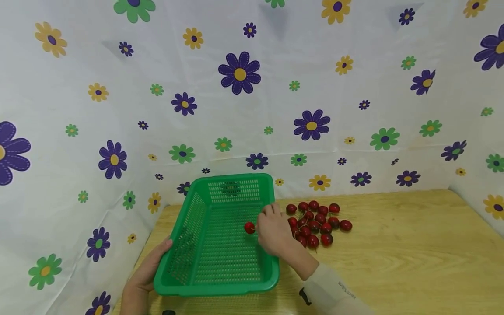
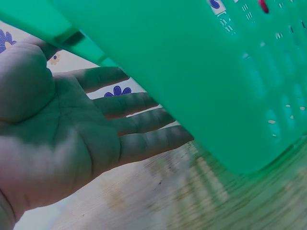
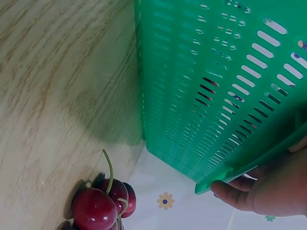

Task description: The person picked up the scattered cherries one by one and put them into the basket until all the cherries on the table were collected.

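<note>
A green plastic basket (image 1: 214, 288) with slotted walls stands on the wooden table. My left hand (image 1: 151, 262) is at its left side. In the left wrist view the fingers (image 2: 139, 120) lie straight against the outer wall, and the thumb reaches over the rim. Above the basket's right rim, my right hand (image 1: 273, 229) pinches a red cherry (image 1: 249, 227) by its stem; the cherry hangs inside. The fingertips are partly hidden, though in the right wrist view some fingers (image 3: 230, 194) show by the rim. Right of the basket lies a pile of dark red cherries (image 1: 313, 226).
The pile of cherries sits close to the basket's right wall, some with green stems (image 3: 109, 170). Wooden table top (image 1: 393, 253) stretches to the right. A white cloth with printed flowers (image 1: 236, 127) hangs behind and at both sides. A small dark object (image 1: 168, 312) shows at the bottom edge.
</note>
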The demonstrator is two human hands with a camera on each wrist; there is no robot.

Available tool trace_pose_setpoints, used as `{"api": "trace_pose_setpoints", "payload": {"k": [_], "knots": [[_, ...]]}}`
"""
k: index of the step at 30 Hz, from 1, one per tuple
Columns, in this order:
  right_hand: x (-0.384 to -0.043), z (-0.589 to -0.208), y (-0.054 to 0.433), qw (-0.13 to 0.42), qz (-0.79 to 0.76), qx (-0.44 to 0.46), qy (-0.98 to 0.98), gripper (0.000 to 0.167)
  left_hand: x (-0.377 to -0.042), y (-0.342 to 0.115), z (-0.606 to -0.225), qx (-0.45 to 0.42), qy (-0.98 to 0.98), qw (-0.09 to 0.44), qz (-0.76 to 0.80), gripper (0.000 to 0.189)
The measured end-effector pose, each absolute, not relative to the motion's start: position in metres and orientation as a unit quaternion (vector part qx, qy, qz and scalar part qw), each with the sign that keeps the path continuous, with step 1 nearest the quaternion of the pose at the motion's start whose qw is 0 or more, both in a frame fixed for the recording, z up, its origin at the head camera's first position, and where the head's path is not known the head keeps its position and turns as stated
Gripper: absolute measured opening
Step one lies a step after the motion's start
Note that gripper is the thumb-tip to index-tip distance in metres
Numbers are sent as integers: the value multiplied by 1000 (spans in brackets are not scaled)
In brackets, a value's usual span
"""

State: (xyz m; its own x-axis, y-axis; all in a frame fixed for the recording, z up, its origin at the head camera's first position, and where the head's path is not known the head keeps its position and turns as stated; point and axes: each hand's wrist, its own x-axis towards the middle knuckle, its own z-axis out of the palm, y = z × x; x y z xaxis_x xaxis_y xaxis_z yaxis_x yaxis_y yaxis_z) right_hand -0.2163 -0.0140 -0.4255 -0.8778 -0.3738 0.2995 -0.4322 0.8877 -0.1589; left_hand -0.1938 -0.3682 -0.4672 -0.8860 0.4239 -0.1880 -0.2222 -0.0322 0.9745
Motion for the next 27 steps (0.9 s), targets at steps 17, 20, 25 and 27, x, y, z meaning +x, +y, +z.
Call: {"api": "trace_pose_setpoints", "payload": {"k": [17, 20, 25, 27], "knots": [[-219, -430, -11, 138, 176, 198, -955, 16, -194, -368, -466, 69, 675, 217, 702, 67], [-220, -434, -9, 152, 242, 199, -937, 13, -194, -367, -466, 51, 685, 213, 695, 67], [-221, -436, 0, 134, 392, 198, -888, 10, -193, -365, -466, 35, 693, 208, 690, 68], [-220, -436, 4, 122, 439, 191, -870, 9, -192, -364, -466, 31, 691, 209, 691, 68]]}}
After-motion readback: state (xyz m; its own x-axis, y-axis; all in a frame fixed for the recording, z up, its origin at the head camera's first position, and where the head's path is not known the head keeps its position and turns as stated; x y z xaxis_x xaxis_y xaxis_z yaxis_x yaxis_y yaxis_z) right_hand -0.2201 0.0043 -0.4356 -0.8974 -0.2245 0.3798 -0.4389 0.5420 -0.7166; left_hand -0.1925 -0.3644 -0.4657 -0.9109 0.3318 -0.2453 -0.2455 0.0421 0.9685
